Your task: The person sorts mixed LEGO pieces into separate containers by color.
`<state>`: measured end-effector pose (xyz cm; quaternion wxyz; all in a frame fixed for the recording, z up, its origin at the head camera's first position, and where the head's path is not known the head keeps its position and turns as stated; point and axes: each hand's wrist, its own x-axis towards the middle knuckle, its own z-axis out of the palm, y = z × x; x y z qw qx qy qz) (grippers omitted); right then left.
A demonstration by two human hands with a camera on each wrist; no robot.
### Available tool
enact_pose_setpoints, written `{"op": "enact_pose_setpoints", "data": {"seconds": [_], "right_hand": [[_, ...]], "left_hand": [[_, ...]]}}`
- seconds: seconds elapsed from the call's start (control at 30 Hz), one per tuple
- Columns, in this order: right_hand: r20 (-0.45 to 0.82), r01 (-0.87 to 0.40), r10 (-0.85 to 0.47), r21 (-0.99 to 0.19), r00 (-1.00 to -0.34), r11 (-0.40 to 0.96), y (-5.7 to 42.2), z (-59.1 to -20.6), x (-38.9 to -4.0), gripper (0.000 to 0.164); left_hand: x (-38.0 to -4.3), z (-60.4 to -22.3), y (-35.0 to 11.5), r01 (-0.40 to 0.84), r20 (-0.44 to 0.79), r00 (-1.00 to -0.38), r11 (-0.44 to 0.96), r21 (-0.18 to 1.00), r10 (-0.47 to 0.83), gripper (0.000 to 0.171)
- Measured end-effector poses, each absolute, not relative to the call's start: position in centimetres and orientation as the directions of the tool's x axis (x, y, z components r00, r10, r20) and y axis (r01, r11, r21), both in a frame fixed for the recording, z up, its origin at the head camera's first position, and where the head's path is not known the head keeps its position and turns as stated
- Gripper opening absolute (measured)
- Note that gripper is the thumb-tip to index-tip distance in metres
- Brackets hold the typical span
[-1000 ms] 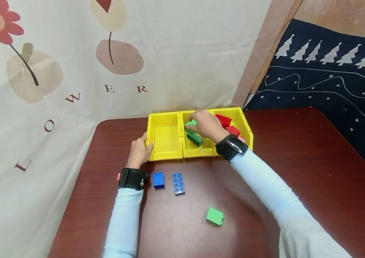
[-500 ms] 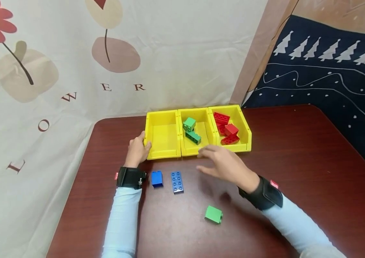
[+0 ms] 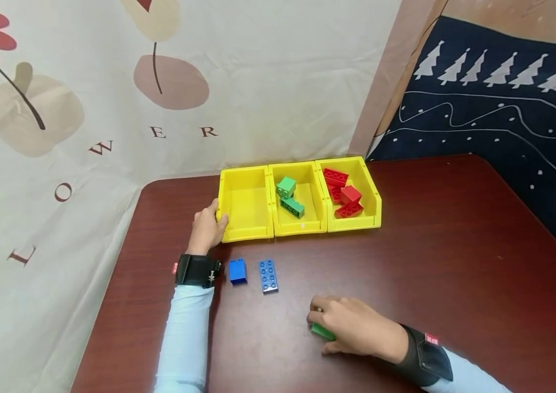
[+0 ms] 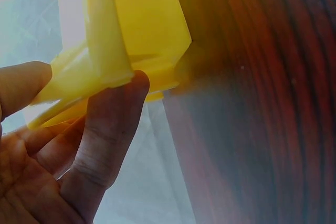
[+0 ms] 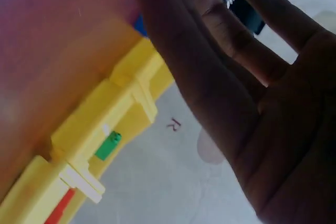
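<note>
My left hand (image 3: 206, 226) grips the outer left wall of the leftmost yellow bin (image 3: 247, 236), one of three side by side. The left wrist view shows thumb and fingers on either side of the bin's edge (image 4: 107, 35). My right hand (image 3: 354, 326) is low over the table around a green toy brick (image 3: 323, 331), partly hidden beneath it. Its fingers are bent over the brick's far side, and the thumb sits apart on the near side. In the right wrist view only a sliver of green shows by the fingers (image 5: 178, 40).
Two blue bricks, one squarish (image 3: 237, 272) and one longer (image 3: 268, 276), lie before the bins. The middle bin (image 3: 302, 226) holds green bricks (image 3: 291, 207); the right bin (image 3: 356, 222) holds several red bricks (image 3: 350, 195). A printed cloth (image 3: 258, 82) hangs behind the table.
My right hand has left the middle bin and come back toward me, down to the green brick on the table. My left hand keeps its grip on the left bin.
</note>
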<state>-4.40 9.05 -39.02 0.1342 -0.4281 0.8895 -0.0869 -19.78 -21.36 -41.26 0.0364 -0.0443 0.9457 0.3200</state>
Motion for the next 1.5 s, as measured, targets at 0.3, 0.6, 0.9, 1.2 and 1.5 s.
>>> {"op": "enact_pose_setpoints", "data": {"seconds": [0.3,0.6,0.9,1.2,1.5], "right_hand": [[-0.15,-0.76,-0.797,-0.241,-0.585,0.604,8.9,-39.6,-4.3,0.026],[-0.066,-0.731,-0.777,-0.298,-0.626,0.614,9.0,-38.0,-5.9,0.028],[0.24,-0.669,-0.632,-0.393,-0.737,0.631,8.6,-33.6,-13.3,0.037],[0.182,-0.482,-0.449,-0.417,-0.875,0.77,6.4,-32.9,-21.5,0.039],[-0.061,-0.286,-0.338,-0.405,-0.939,0.868,3.8,-34.4,-25.1,0.034]], "left_hand": [[-19.6,-41.4,-21.7,-0.112,-0.09,-0.993,0.785,0.609,-0.072,0.056],[-19.5,-41.1,-21.8,-0.109,-0.094,-0.994,0.784,0.612,-0.064,0.059],[-19.6,-40.8,-21.7,-0.122,-0.111,-0.991,0.783,0.611,-0.068,0.059],[-19.7,-41.3,-21.5,-0.139,-0.133,-0.988,0.779,0.612,-0.071,0.06],[-19.7,-41.2,-21.5,-0.123,-0.111,-0.991,0.782,0.611,-0.068,0.06]]}}
